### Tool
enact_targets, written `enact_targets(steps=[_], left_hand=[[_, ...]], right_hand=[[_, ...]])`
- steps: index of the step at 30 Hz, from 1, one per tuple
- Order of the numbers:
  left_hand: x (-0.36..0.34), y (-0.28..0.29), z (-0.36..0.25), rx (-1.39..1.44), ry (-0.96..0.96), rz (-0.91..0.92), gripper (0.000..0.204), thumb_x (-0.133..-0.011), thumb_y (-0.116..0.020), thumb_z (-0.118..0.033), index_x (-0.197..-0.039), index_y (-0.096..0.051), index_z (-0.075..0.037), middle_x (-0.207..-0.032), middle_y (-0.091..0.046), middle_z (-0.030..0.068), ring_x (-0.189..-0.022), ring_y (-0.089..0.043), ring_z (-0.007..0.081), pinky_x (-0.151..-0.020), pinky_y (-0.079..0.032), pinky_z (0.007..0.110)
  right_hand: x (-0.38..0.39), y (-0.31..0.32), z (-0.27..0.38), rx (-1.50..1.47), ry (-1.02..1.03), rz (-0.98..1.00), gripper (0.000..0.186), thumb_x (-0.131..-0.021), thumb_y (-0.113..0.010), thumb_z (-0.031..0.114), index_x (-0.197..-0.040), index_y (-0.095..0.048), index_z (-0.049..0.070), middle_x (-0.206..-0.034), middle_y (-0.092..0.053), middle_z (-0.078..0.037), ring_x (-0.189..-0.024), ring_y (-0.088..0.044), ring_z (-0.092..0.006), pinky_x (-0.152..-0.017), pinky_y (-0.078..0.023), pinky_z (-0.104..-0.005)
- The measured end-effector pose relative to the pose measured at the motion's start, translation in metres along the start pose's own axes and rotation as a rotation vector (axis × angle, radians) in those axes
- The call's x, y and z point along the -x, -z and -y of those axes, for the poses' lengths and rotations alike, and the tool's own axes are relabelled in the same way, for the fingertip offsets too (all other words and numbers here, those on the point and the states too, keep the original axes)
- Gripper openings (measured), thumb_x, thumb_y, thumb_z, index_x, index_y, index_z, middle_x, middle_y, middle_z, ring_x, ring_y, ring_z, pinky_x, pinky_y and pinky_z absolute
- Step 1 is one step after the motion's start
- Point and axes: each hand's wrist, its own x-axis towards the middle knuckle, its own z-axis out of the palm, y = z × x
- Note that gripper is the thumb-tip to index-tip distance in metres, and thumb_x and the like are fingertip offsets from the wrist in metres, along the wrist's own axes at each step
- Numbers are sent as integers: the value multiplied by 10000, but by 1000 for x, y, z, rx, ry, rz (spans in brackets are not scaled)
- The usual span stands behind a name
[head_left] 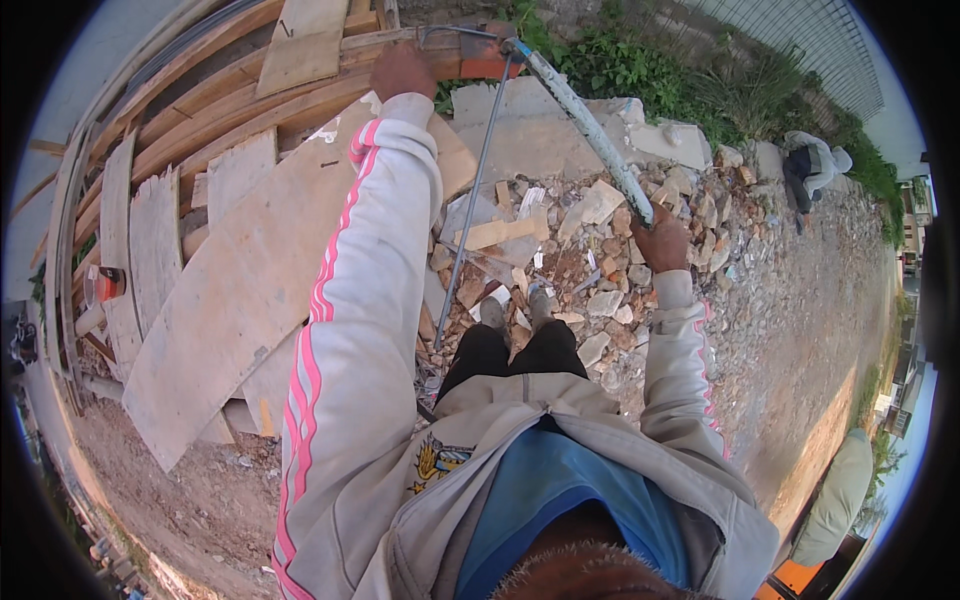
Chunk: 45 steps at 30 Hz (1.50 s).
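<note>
My right hand (663, 240) is closed round the lower end of a long pipe (590, 122) with worn pale-blue paint. The pipe slants up and left to an orange-red block (484, 66) on a timber beam (352, 50). A thin metal rod (474, 190) hangs down from that spot to the rubble. Another thin bent rod (455, 29) curves from the block toward my left hand (403, 72). That hand is a fist over the beam, its back toward me; what its fingers hold is hidden.
Stacked planks (200, 115) and a large plywood sheet (235, 265) lie on the left. Broken masonry (600, 300) surrounds my feet. Concrete slabs (530, 125) and green weeds (640, 75) lie beyond. At the far right another person (815, 160) bends low near a mesh fence (800, 45).
</note>
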Motion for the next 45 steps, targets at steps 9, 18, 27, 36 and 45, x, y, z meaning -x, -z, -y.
enact_targets(steps=[9,18,27,36,45], left_hand=[[3,-2,-1,56,11,-55,188,-886,-615,-230,-911,-743,-94,-975,-697,174,-955,-686,371,-800,-564,482],[3,-5,5,111,-30,-99,309,-862,-602,-313,-914,-724,-34,-927,-692,230,-885,-668,411,-832,-529,513],[33,25,8,80,-157,-183,351,-850,-669,-271,-1113,-687,-40,-1053,-653,273,-1047,-601,430,-930,-485,489],[118,65,9,77,-339,57,534,-841,-701,-474,-1239,-657,-121,-1308,-556,213,-1272,-470,408,-1053,-392,546],[138,86,4,15,-574,236,658,-740,-689,-671,-1216,-703,-216,-1438,-476,133,-1397,-348,352,-1128,-211,655]], right_hand=[[5,-1,1,-4,3,18,304,-801,-726,299,-1038,-677,115,-829,-696,-202,-759,-677,-425,-652,-540,-509],[-24,18,-24,-173,243,210,456,-873,-709,447,-1012,-635,19,-755,-658,-250,-727,-658,-455,-616,-502,-510],[-30,9,-30,-290,277,203,505,-916,-662,491,-905,-627,-13,-695,-616,-230,-634,-628,-403,-564,-464,-478],[-23,3,-24,-450,265,165,501,-904,-669,493,-875,-640,-7,-655,-609,-218,-600,-619,-405,-542,-461,-475],[-11,21,-7,-266,182,107,522,-889,-672,511,-830,-623,-5,-685,-621,-243,-658,-620,-457,-565,-469,-513]])
